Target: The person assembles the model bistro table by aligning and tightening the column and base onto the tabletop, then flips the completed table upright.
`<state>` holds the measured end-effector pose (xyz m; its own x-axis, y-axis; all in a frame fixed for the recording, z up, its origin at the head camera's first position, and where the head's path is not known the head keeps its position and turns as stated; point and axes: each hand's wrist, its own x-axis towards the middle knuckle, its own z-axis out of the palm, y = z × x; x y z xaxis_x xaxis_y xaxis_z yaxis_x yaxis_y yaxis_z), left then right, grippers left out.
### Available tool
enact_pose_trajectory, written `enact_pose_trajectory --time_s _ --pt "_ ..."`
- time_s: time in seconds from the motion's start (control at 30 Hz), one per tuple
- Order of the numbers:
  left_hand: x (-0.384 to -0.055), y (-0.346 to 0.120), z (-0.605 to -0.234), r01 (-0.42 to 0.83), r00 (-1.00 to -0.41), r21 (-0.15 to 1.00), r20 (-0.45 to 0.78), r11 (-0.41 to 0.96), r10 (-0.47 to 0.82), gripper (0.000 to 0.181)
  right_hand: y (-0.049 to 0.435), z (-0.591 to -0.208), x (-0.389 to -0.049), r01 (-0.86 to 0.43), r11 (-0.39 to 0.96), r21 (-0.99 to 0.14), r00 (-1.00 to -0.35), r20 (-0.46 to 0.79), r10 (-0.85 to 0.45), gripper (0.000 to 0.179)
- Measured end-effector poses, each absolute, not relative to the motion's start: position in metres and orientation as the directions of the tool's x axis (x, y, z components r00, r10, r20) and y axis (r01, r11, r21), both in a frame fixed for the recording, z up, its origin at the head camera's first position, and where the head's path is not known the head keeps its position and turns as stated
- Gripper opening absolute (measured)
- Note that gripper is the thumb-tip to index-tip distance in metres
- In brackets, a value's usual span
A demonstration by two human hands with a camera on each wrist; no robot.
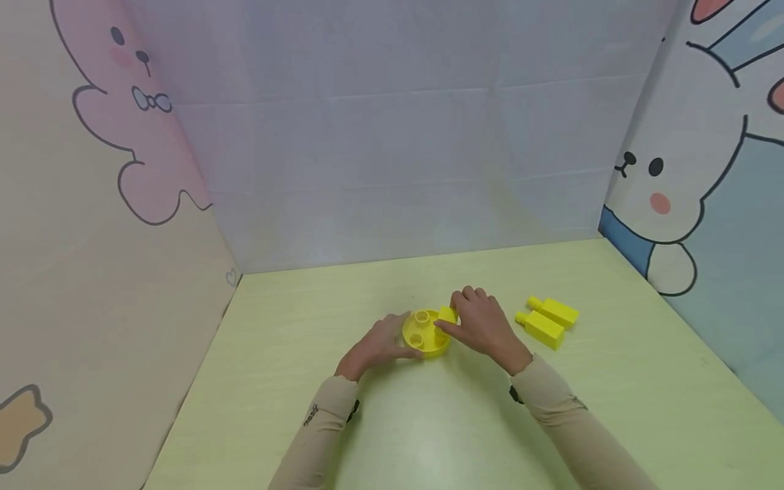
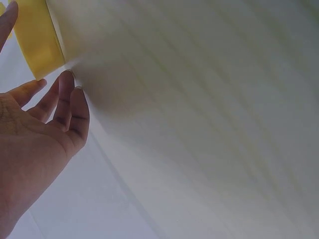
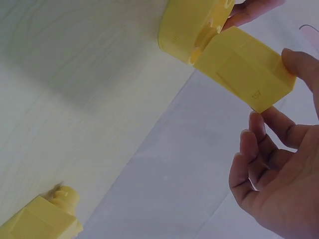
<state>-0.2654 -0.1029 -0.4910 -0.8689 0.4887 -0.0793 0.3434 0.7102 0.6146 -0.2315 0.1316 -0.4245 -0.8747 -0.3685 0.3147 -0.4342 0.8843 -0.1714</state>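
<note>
A round yellow base (image 1: 431, 337) with raised ring sockets sits on the table. My left hand (image 1: 380, 341) grips it from the left, thumb at the near side and fingers round the far side. In the left wrist view, the yellow base (image 2: 40, 42) stands between thumb and fingertips. My right hand (image 1: 482, 325) pinches a yellow bottle-shaped block (image 1: 448, 314) at the base's right side. The right wrist view shows this block (image 3: 244, 69) held by its flat end, its neck end right at a socket of the base (image 3: 184, 30).
Two more yellow bottle-shaped blocks, a nearer one (image 1: 544, 331) and a farther one (image 1: 559, 312), lie on their sides to the right of my right hand. The pale table (image 1: 422, 422) is bounded by a back wall (image 1: 404, 224) and side panels with cartoon animals.
</note>
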Motion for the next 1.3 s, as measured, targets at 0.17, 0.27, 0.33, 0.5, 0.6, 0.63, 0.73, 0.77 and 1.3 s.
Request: enact_pose_trajectory --time_s 0.17,0.27,0.33,0.5,0.6,0.63,0.73,0.77,1.3 --pt "-0.266 -0.103 -0.492 0.338 -0.87 0.61 -0.088 0.716 0.486 0.097 0.131 -0.422 -0.228 -0.386 0.909 -0.159 -0.899 0.285 -0.332 0.045" --pt "-0.266 -0.103 -0.492 0.345 -0.868 0.609 -0.082 0.714 0.489 0.096 0.132 -0.419 -0.225 -0.37 0.914 -0.165 -0.906 0.282 -0.316 0.041" --pt "-0.265 -0.103 -0.491 0.354 -0.869 0.603 -0.072 0.715 0.49 0.096 0.131 -0.418 -0.225 -0.374 0.914 -0.158 -0.902 0.291 -0.319 0.04" --pt "-0.265 -0.104 -0.49 0.371 -0.869 0.589 -0.053 0.718 0.492 0.096 0.123 -0.421 -0.229 -0.357 0.926 -0.123 -0.904 0.297 -0.309 0.05" --pt "-0.265 -0.103 -0.491 0.388 -0.864 0.577 -0.045 0.719 0.502 0.095 0.12 -0.423 -0.23 -0.332 0.931 -0.152 -0.919 0.272 -0.284 0.055" --pt "-0.265 -0.103 -0.491 0.391 -0.862 0.577 -0.044 0.717 0.505 0.095 0.12 -0.422 -0.229 -0.334 0.927 -0.172 -0.922 0.261 -0.284 0.056" --pt "-0.264 -0.101 -0.49 0.395 -0.861 0.572 -0.043 0.719 0.507 0.094 0.124 -0.419 -0.228 -0.393 0.89 -0.232 -0.911 0.227 -0.344 0.054" --pt "-0.264 -0.1 -0.49 0.394 -0.861 0.572 -0.043 0.72 0.506 0.094 0.126 -0.418 -0.227 -0.421 0.871 -0.253 -0.902 0.219 -0.373 0.054" --pt "-0.266 -0.101 -0.492 0.378 -0.867 0.566 -0.059 0.732 0.494 0.096 0.129 -0.425 -0.237 -0.44 0.861 -0.255 -0.888 0.264 -0.376 0.044"
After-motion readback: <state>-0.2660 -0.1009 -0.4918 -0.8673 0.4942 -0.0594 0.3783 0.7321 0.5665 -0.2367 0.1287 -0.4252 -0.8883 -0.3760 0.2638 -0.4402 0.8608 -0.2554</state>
